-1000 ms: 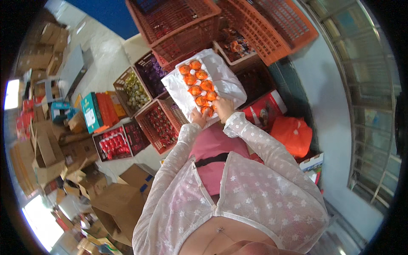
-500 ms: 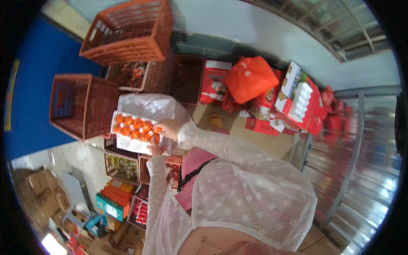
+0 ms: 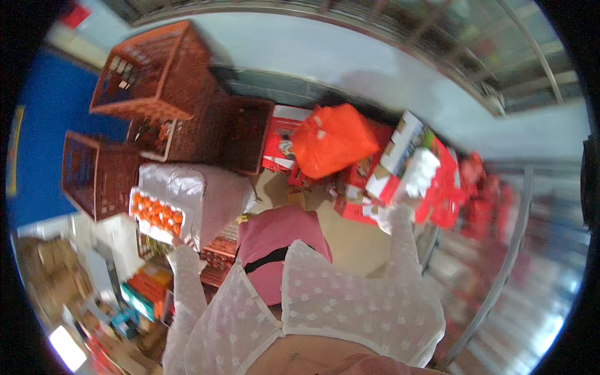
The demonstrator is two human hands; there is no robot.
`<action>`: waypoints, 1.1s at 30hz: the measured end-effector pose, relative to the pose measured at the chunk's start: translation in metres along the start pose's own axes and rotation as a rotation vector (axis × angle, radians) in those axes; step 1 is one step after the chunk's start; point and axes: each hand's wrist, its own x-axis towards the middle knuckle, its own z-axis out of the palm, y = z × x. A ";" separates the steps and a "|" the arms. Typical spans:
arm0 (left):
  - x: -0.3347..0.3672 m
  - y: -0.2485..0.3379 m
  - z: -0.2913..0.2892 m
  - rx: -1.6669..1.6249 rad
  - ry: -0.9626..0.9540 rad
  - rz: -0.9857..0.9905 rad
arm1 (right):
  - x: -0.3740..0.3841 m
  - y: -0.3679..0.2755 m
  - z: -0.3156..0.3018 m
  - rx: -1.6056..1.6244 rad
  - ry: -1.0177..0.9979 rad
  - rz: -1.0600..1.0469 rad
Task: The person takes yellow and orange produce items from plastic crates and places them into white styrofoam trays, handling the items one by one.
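Note:
A white tray (image 3: 157, 214) of round, glossy orange-red fruit lies tilted at the left edge of a bundle wrapped in pale plastic (image 3: 219, 197). At the tray's near corner is my left hand (image 3: 180, 241), small and blurred, its fingers closed on the rim. My right arm reaches far out to the right. There my right hand (image 3: 406, 204) grips the near end of a white moulded tray with cups (image 3: 421, 170), which is smeared by motion. The tray is in front of an opened red and white carton (image 3: 390, 159).
Orange-brown plastic crates (image 3: 159, 75) are stacked at the far left, with another crate (image 3: 94, 175) below them. An orange-red plastic bag (image 3: 334, 140) sits on red cartons (image 3: 281, 140) by the wall. Metal shutters (image 3: 500, 269) stand at right, cardboard boxes (image 3: 59, 256) at lower left.
My right hand has left the fruit and swung right to the white moulded tray. My left hand remains at the fruit tray's near corner. The whole view has shifted.

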 end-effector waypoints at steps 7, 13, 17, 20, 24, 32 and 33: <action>-0.124 0.032 0.049 1.654 0.293 0.799 | 0.070 0.074 0.010 -0.799 -0.752 -0.171; -0.067 -0.070 -0.009 1.549 0.441 0.559 | 0.087 0.026 0.020 -0.976 -0.881 -0.496; -0.044 -0.051 0.009 0.214 0.311 0.090 | 0.078 -0.034 0.003 -1.097 -1.030 -0.443; -0.043 -0.037 0.014 0.020 0.314 0.071 | 0.073 -0.027 0.028 -1.168 -0.923 -0.521; -0.055 -0.046 0.001 0.020 0.377 0.156 | 0.079 -0.008 0.051 -1.100 -0.886 -0.658; -0.003 -0.078 -0.032 -0.366 0.321 0.428 | 0.058 -0.110 0.104 1.057 -0.557 0.176; -0.012 -0.056 -0.027 -0.381 0.278 0.424 | 0.053 -0.138 0.118 1.241 -0.621 0.188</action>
